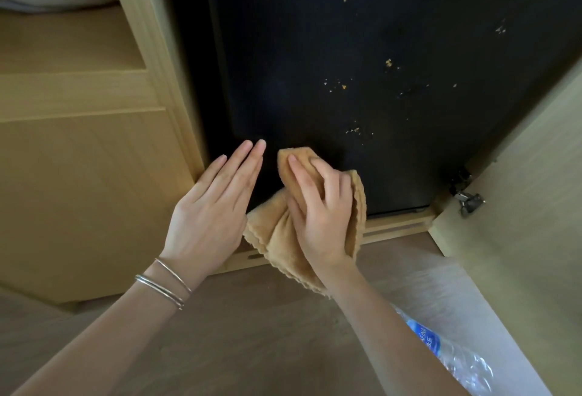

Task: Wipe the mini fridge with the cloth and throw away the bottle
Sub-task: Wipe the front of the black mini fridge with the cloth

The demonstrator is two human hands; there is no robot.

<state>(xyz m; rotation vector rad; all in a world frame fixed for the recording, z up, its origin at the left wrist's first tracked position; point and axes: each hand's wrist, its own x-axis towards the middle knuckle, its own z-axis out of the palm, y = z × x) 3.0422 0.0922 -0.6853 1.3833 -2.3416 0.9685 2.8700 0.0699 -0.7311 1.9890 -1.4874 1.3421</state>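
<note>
The mini fridge (299,64) is presenting its dark door. The bottle (441,348) is lying on the floor under the right forearm. The right hand (318,206) is gripping the cloth (277,235) against the door's lower left, and the left hand (211,206) is lying flat and open alongside. Crumbs (354,130) are sitting up and right of the cloth.

1. The bottle (448,361), lying on the floor (252,317) at lower right, carries a blue label (425,341) with white capitals that read "AFINA". The start of the word is out of sight.
2. Under those letters on the same label runs a second, smaller line of white characters, too blurred to read.
3. Both lines run lengthwise along the bottle, so they stand slanted in the head view.
</note>
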